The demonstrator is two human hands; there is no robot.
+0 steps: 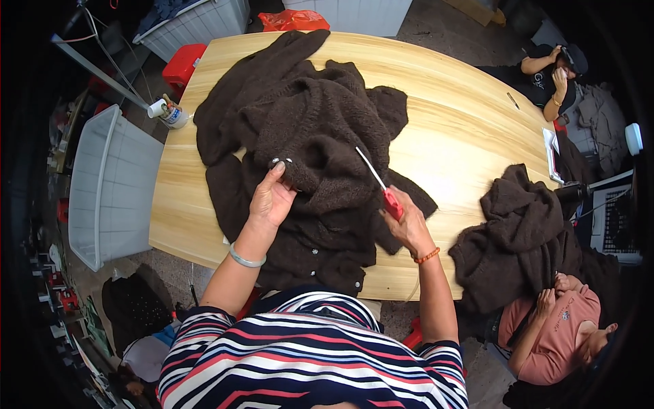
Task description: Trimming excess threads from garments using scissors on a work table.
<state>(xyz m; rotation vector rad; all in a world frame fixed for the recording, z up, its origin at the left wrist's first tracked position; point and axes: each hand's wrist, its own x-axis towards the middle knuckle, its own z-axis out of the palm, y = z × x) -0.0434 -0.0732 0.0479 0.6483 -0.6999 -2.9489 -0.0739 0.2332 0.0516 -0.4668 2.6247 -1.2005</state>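
Observation:
A dark brown knitted cardigan (327, 129) lies bunched on the wooden table in front of me, with several small shiny buttons along its edges. My left hand (274, 195) pinches a buttoned edge of it between thumb and fingers, lifting that bit slightly. Two buttons show beside the thumb tip. In my right hand (411, 223) is a pair of red-handled scissors (392, 203), its slim pale blades together and pointing up and left over the knit. More brown knit with buttons (317, 255) lies close to my body, below my hands.
The wooden table (463, 102) carries another brown knitted pile (521, 218) at the right. A jar of tools (174, 114) is at its left edge. Grey bins (102, 184) stand left and behind. One person (552, 75) sits far right, another (552, 327) near right.

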